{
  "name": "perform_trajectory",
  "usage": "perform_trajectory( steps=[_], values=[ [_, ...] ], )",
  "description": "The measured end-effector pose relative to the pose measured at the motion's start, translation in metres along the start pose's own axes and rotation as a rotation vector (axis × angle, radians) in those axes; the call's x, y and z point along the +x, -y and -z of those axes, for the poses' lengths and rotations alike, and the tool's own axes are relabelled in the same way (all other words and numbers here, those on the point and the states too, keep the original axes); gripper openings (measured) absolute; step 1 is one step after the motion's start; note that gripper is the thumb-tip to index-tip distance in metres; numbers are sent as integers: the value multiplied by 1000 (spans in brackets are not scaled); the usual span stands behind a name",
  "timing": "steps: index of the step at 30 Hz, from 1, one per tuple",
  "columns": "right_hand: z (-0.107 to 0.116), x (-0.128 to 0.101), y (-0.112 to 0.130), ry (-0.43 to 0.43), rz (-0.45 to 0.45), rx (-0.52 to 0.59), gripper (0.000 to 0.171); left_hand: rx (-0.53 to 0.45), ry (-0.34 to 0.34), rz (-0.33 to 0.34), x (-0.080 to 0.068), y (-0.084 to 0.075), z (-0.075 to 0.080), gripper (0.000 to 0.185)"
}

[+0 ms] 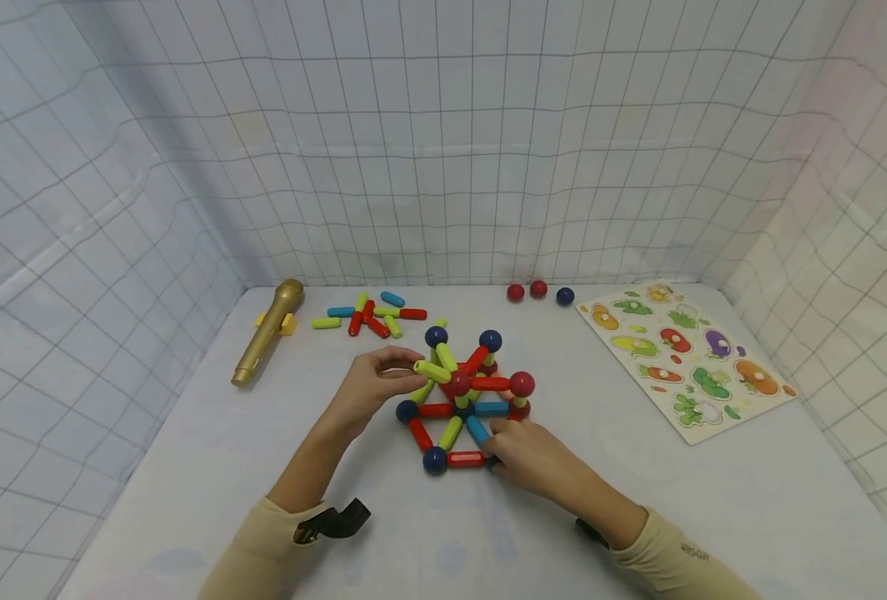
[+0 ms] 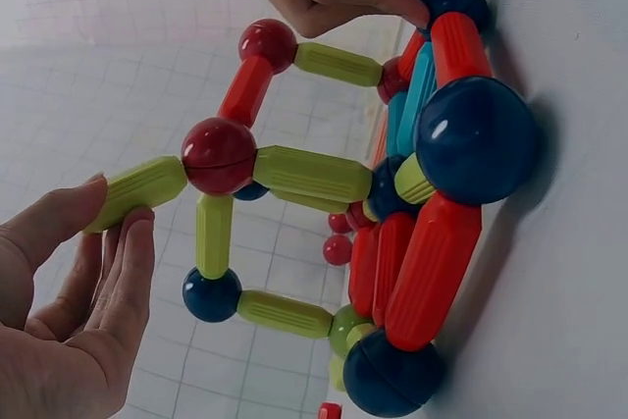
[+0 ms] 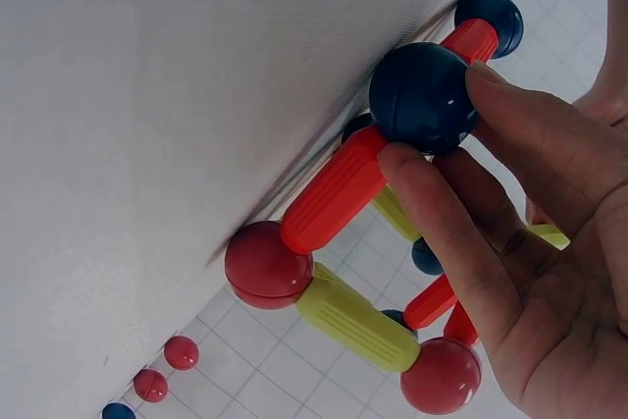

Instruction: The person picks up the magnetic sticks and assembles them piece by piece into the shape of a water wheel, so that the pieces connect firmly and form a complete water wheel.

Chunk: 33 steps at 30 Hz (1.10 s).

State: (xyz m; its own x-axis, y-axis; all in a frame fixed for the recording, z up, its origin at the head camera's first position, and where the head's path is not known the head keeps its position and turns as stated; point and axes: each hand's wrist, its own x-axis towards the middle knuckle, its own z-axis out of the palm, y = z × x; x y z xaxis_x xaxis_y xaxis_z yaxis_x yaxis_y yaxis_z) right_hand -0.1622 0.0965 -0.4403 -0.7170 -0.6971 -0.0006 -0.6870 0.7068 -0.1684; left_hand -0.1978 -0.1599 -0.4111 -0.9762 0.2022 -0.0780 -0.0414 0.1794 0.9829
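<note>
A construction of coloured magnetic rods and balls stands mid-table, with a flat base of red, blue and yellow-green rods and uprights topped by balls. My left hand pinches a yellow-green rod between thumb and fingers. The rod's other end meets a red ball atop a yellow-green upright. My right hand grips a dark blue ball at the base's near right corner, mostly hidden by the fingers in the head view. A red rod joins that ball to a red ball.
Loose rods lie in a scattered group at the back left, near a gold toy microphone. Two red balls and a dark blue ball sit at the back. A vegetable picture board lies to the right.
</note>
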Motion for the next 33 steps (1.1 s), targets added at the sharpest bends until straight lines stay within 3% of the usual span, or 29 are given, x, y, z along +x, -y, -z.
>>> perform_trajectory(
  steps=[5, 10, 14, 19, 22, 27, 30, 33],
  values=[
    [0, 0, 0, 0, -3, -14, 16, -6, 14, 4, 2, 1, -3, 41],
    [2, 0, 1, 1, -7, -30, 17, 77, 31, -6, 9, 3, 9, 44],
    [1, 0, 3, 15, -8, -33, 20, 289, -29, 3, 31, 16, 31, 38],
    [1, 0, 3, 10, -13, -28, 20, 701, -189, -6, 77, 36, 45, 23],
    [1, 1, 2, 6, -6, -28, 19, 862, -213, -23, 102, 35, 37, 20],
    [0, -1, 1, 13, -13, -27, 18, 933, -107, -37, 139, 23, 9, 28],
    [-1, -1, 1, 23, -13, -25, 18, 981, -73, -15, 152, 23, -2, 36],
    [0, 0, 2, 25, -3, -32, 19, 1018, -89, 20, 157, 25, -4, 34]
  ],
)
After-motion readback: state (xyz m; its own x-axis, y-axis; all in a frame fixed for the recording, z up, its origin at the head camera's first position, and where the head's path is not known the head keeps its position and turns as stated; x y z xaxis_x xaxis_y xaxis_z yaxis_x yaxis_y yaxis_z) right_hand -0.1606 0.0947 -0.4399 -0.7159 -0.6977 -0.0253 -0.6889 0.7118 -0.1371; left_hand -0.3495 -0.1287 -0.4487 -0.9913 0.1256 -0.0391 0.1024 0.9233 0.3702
